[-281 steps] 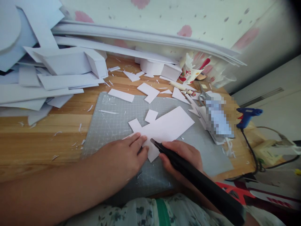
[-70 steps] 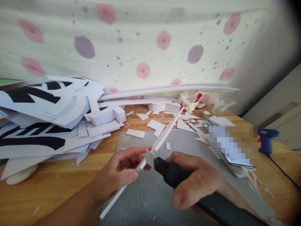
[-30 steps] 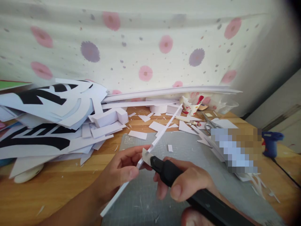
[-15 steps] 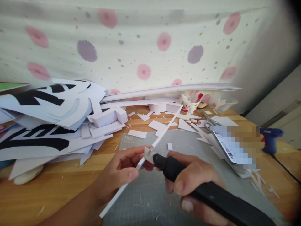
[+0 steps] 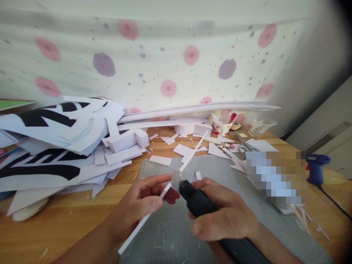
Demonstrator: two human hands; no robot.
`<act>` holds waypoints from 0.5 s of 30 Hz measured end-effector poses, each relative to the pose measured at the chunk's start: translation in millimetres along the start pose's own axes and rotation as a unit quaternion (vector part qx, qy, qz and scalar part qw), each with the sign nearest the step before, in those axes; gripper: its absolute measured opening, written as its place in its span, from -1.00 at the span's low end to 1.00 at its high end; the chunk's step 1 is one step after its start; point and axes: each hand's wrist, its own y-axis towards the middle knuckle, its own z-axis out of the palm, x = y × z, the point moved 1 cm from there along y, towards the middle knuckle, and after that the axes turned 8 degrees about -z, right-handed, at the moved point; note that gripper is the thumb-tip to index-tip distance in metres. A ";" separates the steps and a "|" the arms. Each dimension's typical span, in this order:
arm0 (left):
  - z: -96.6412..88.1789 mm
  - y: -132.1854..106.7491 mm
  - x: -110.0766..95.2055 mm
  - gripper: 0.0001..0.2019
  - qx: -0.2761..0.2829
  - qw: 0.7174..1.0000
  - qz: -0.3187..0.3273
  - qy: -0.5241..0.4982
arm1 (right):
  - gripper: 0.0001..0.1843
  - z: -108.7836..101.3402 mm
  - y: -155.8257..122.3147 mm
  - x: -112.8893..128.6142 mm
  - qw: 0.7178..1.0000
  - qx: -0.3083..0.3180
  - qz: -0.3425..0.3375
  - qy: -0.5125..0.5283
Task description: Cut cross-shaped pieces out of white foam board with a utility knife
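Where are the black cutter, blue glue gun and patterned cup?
Black cutter (image 5: 200, 203): head view, front of its handle.
Blue glue gun (image 5: 316, 167): head view, top of its grip.
Patterned cup (image 5: 222, 129): head view, its outer wall.

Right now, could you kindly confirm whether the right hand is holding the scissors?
No, the right hand grips the black cutter; the scissors lie farther back.

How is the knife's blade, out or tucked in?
Out: the blade sticks out past the front of the black knife in the right hand.
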 end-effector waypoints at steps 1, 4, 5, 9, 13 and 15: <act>-0.5 0.0 0.5 -0.45 0.009 1.000 0.001 -0.014 | -0.72 -2.4 1.0 0.5 1.000 0.014 -0.009 -0.005; -0.9 1.2 3.0 -0.47 0.049 0.998 0.029 -0.035 | -0.65 -10.9 0.6 3.9 0.997 0.044 -0.023 -0.051; -0.4 1.9 3.9 -0.47 0.064 0.996 0.038 -0.041 | -0.64 -13.1 -0.7 5.0 0.995 0.056 -0.020 -0.074; 5.6 3.8 2.3 -0.52 0.108 0.991 0.055 -0.064 | -0.67 -15.2 -5.6 6.0 0.985 0.092 -0.021 -0.142; 14.4 3.7 -3.2 -0.57 0.142 0.987 0.031 -0.075 | -0.71 -9.2 -5.9 5.9 0.976 0.091 -0.058 -0.188; 16.4 4.5 -3.4 -0.57 0.151 0.984 0.030 -0.084 | -0.77 -5.3 -5.8 7.9 0.969 0.089 -0.086 -0.215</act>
